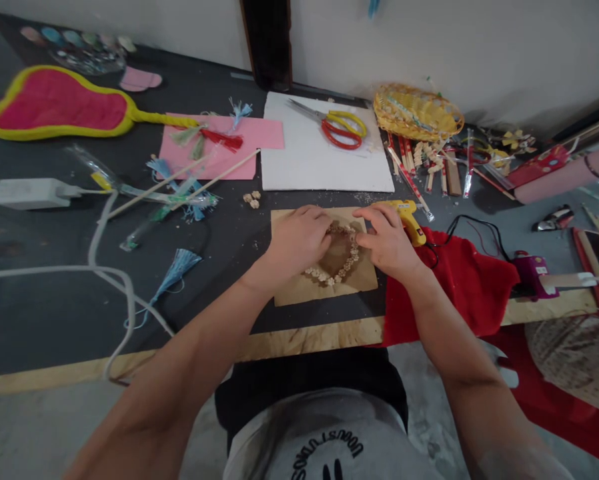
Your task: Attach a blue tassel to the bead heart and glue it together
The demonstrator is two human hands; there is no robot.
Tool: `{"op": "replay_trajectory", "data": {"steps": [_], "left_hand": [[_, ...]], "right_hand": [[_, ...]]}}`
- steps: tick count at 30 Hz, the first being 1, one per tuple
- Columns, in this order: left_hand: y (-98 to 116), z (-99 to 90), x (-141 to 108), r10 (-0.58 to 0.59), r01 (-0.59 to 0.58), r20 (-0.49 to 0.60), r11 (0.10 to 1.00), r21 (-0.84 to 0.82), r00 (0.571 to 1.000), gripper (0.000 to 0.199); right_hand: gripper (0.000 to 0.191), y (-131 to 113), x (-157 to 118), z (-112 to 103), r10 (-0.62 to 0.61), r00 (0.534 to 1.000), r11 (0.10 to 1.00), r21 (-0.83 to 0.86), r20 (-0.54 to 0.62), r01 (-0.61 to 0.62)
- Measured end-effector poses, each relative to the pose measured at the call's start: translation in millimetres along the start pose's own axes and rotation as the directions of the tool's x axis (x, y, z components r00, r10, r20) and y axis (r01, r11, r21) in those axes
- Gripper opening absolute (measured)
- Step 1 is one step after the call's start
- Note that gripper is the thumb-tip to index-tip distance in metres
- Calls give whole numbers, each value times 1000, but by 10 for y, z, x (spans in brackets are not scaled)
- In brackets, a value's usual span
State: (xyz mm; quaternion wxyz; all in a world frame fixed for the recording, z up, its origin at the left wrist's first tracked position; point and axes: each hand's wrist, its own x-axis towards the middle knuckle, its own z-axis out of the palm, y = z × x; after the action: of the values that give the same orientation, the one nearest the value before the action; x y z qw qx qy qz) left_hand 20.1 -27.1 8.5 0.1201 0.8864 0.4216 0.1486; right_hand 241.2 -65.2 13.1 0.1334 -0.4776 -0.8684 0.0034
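Note:
A ring of small pale flower-shaped pieces [331,280] lies on a square of brown cardboard [289,293] near the table's front edge. My left hand [302,237] curls over the ring's left side, its fingertips partly hidden behind the hand. From the right, my right hand [387,240] has thumb and fingers bent at the ring's upper right part. Both hands are closed on the ring, which shows in part between them. Just beyond the right hand lies a yellow glue gun [410,220]. A few loose flower pieces [252,199] sit left of the cardboard.
Scissors [337,127] rest on a white board [324,170] behind the hands. A yellow wicker basket [414,113] stands back right, above scattered sticks. Red cloth [449,287] hangs over the front edge. Left are a pink fan-shaped piece [64,103], blue tassel [177,267] and white cable [94,247].

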Motion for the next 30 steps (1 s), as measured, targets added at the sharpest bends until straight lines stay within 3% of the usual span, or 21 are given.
{"op": "replay_trajectory", "data": {"steps": [5, 11, 17, 21, 26, 30], "left_hand": [[13, -25, -1, -4, 4, 13, 1000, 6, 1000, 21], [0, -21, 0, 3, -3, 20, 1000, 6, 1000, 23], [7, -62, -12, 1, -1, -28, 1000, 4, 1000, 27], [177, -165, -75, -16, 28, -112, 994, 102, 994, 23], [380, -152, -136, 51, -50, 2, 990, 129, 999, 21], [404, -98, -116, 26, -34, 45, 986, 166, 999, 21]], "right_hand": [[33, 19, -19, 23, -50, 999, 999, -14, -19, 49], [35, 28, -10, 3, -17, 998, 998, 57, -58, 20], [35, 54, -12, -24, 215, 957, 944, 291, -194, -153], [24, 42, -75, -42, 365, 928, 865, 394, -72, -310], [15, 2, -178, -45, 295, 950, 906, 287, 102, -312], [10, -32, -194, -20, 299, 940, 918, 218, 165, -331]]}}
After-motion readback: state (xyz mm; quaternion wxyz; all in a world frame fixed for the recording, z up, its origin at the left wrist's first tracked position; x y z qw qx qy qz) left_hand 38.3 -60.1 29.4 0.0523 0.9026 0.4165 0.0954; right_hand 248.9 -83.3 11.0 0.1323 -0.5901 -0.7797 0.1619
